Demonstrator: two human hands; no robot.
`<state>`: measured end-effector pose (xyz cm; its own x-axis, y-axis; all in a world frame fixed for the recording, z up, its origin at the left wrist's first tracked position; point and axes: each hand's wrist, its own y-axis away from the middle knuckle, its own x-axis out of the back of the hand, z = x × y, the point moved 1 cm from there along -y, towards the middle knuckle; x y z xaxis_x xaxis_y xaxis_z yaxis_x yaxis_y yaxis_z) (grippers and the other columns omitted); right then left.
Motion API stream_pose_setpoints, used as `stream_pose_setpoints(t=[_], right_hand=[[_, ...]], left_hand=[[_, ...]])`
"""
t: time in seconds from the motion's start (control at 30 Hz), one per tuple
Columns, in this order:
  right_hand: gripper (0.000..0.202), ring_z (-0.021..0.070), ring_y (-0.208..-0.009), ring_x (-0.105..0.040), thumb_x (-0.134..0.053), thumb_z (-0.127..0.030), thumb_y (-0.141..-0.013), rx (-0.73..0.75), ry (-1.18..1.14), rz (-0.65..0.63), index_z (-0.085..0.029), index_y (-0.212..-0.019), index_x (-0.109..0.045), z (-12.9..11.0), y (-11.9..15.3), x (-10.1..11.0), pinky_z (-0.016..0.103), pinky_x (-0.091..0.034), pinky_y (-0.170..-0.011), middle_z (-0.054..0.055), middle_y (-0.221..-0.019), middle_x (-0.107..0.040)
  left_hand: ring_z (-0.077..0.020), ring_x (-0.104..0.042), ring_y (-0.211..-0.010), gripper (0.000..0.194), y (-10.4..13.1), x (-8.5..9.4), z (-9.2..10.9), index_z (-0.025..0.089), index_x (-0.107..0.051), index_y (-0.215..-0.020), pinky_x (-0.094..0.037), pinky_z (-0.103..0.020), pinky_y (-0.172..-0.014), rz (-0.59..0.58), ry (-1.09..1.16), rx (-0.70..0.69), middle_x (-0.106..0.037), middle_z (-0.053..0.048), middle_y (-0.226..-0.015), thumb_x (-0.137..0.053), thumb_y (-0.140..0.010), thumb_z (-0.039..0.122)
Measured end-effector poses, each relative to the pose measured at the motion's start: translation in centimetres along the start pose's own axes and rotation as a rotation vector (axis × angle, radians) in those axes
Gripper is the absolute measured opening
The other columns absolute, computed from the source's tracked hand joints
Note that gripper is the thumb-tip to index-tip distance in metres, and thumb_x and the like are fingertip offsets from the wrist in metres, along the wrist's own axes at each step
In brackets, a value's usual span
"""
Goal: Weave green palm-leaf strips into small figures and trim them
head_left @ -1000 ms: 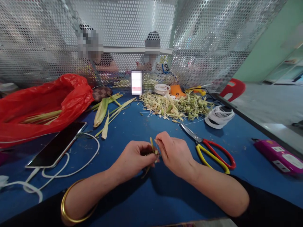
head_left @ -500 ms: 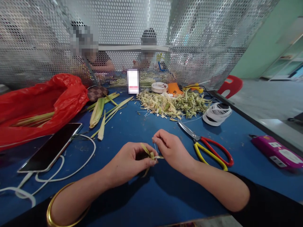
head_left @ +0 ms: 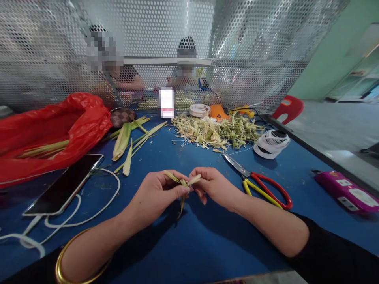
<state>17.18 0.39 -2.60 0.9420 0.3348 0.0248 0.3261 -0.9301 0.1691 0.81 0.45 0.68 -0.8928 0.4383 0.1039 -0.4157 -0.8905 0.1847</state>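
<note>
While two bare hands meet at the near middle of the blue table (head_left: 237, 240), the left hand (head_left: 160, 193) grips one small leaf piece (head_left: 183, 183) between thumb and fingers. At least three strip ends show on it: one toward the left fingers, one toward the right, one hanging below. The right hand (head_left: 214, 187) has its fingers curled closed against the right side of the piece (whether they pinch leaf or thread is too small to tell).

Just right of the right hand lies one pair of scissors (head_left: 251, 173), with one red and one yellow handle, its blades pointing away. Beyond it stands one white coil (head_left: 271, 144), and farther right lies one purple device (head_left: 345, 189). Ahead of both hands spreads one heap of leaf scraps (head_left: 214, 133), with one flat white reel (head_left: 199, 110), one orange item (head_left: 219, 113) and one yellow tool (head_left: 244, 111) behind it.

Ahead and left of the hands are two broad leaf pieces (head_left: 122, 144), beside several thin stalks. Farther left are one dark-screened phone (head_left: 63, 185), a looping white cable (head_left: 118, 189), one checkered pouch (head_left: 122, 117) and one red bag (head_left: 91, 122) containing stalks. Straight ahead, one lit screen (head_left: 166, 101) stands upright before the perforated panel (head_left: 148, 35); two people are visible through the holes.
</note>
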Motion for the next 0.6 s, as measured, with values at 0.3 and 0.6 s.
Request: stream_pose_setpoints(t=[0.3,0.6], right_hand=[[0.013,0.0088,-0.05,-0.049,-0.048,-0.021,-0.086,0.217,0.456,0.092,-0.02,-0.074,-0.052,-0.6,1.4,-0.6,0.02,-0.039,-0.052,-0.006,-0.055,-0.051],[0.023,0.0085,-0.05,-0.053,-0.062,-0.034,-0.079,0.099,-0.081,0.143,-0.017,-0.093,-0.056,-0.7,0.7,-0.5,0.023,-0.046,-0.053,-0.005,-0.062,-0.055]], left_hand=[[-0.0159,-0.065,-0.066,0.022,-0.8,1.5,-0.1,0.015,-0.067,-0.08,-0.051,-0.027,-0.068,0.254,-0.043,-0.026,-0.071,-0.002,-0.07,-0.074,-0.065,0.03],[-0.0125,-0.063,-0.067,0.021,-0.6,1.0,-0.2,0.014,-0.068,-0.081,-0.051,-0.026,-0.073,0.146,0.156,0.037,-0.07,0.0,-0.072,-0.076,-0.065,0.025]])
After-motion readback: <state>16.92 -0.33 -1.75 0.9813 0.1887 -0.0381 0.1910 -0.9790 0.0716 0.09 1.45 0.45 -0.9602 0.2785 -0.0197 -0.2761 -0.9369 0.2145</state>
